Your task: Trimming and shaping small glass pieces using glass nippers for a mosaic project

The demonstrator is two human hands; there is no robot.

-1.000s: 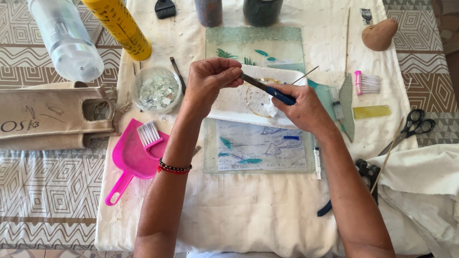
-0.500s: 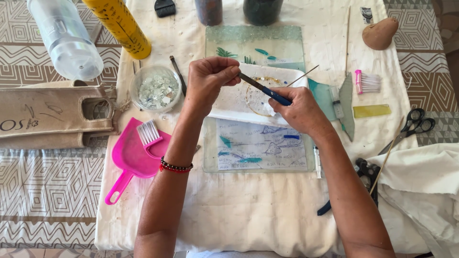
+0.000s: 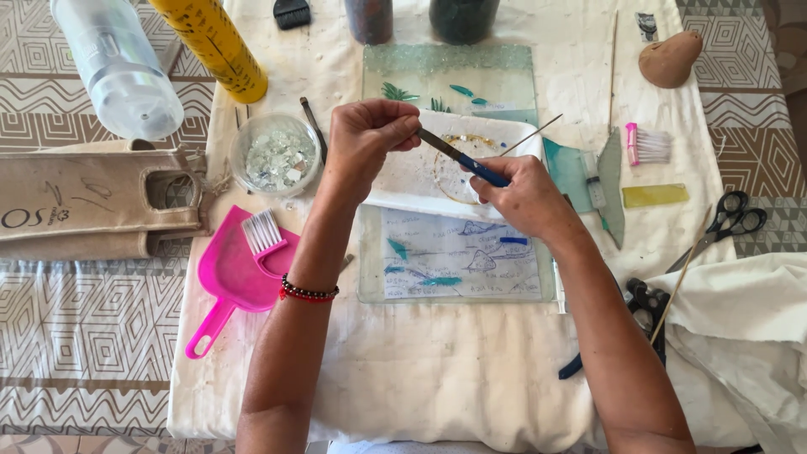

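Left hand (image 3: 367, 134) pinches tip of blue-handled tool (image 3: 464, 158). Right hand (image 3: 523, 197) grips its handle. Both above glass sheet (image 3: 454, 252) on bench.

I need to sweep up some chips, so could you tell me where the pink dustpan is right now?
In the head view the pink dustpan lies on the white cloth left of the left forearm, below the glass bowl, with a small brush on it.

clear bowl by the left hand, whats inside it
The bowl holds a heap of small pale glass chips. Its bottom is covered by them, so nothing below the heap shows.
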